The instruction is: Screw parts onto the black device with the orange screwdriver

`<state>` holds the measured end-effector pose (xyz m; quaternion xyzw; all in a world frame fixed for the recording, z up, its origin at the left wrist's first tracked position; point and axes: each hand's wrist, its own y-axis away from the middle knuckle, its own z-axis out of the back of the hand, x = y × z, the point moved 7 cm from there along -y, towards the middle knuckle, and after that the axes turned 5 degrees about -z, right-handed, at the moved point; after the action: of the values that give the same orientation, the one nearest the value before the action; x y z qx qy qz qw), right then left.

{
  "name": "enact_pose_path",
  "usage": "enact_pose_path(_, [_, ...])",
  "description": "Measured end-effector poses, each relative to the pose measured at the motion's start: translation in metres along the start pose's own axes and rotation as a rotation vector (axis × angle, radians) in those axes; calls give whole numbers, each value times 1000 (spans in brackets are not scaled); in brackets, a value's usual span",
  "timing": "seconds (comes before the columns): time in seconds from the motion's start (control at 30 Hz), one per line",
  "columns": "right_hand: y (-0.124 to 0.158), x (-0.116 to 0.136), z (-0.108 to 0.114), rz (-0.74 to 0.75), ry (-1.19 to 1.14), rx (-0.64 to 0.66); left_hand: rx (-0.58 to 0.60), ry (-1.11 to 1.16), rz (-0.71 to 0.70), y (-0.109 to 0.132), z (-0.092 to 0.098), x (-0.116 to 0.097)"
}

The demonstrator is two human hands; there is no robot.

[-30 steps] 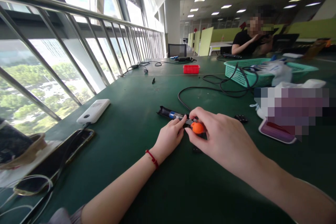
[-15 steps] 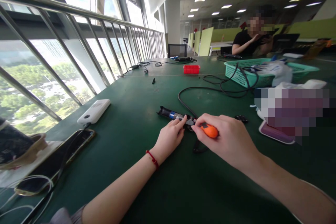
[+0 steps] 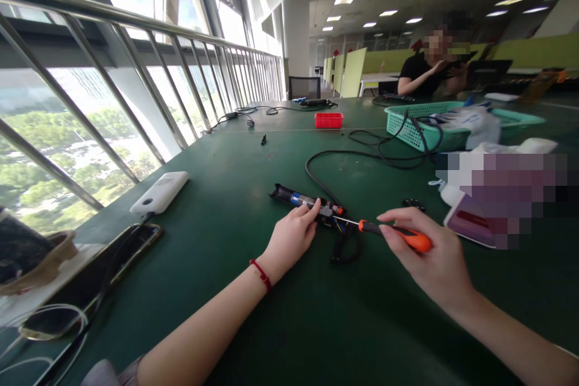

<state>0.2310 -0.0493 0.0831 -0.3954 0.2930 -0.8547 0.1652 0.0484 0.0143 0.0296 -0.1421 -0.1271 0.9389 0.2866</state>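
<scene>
An opened black corded device (image 3: 284, 194) lies on the green table, its inner parts showing blue, silver and some thin coloured wires. My left hand (image 3: 293, 236) grips it near the middle, index finger stretched over the top and the other fingers curled at the near side. In my right hand (image 3: 432, 253) is a screwdriver (image 3: 414, 239) with an orange and black handle, held lightly between thumb and fingers. Its metal shaft points left, and the tip meets the device's right end, beside a small orange-red part. Whether the tip sits in a screw is too small to tell.
A black cable (image 3: 312, 157) runs from the device toward a green basket (image 3: 407, 129). A red tray (image 3: 329, 120) stands further back. On the left lie a white power bank (image 3: 160, 192) and a phone (image 3: 94, 280). A person (image 3: 429, 69) sits across the table.
My right hand has moved right and back along the screwdriver, so the shaft and the device's right end now show. The screwdriver lies lower and flatter. My left hand stays in place.
</scene>
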Motion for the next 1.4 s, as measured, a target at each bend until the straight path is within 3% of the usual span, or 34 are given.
enact_pose_path(0.13, [-1, -2, 6, 5, -74, -92, 9, -13, -8, 0, 0, -1])
enact_pose_path(0.33, [0, 3, -6, 15, -37, 102, -7, 3, 7, 1, 1, 0])
enact_pose_path(0.63, [4, 13, 3, 125, 7, 12, -4, -2, 8, 1, 0, 1])
enact_pose_path(1.2, [4, 9, -13, 89, 7, 122, -26, 33, 14, 1, 1, 0])
enact_pose_path(1.4, [5, 11, -9, 100, 16, 71, -25, 40, 21, 1, 1, 0])
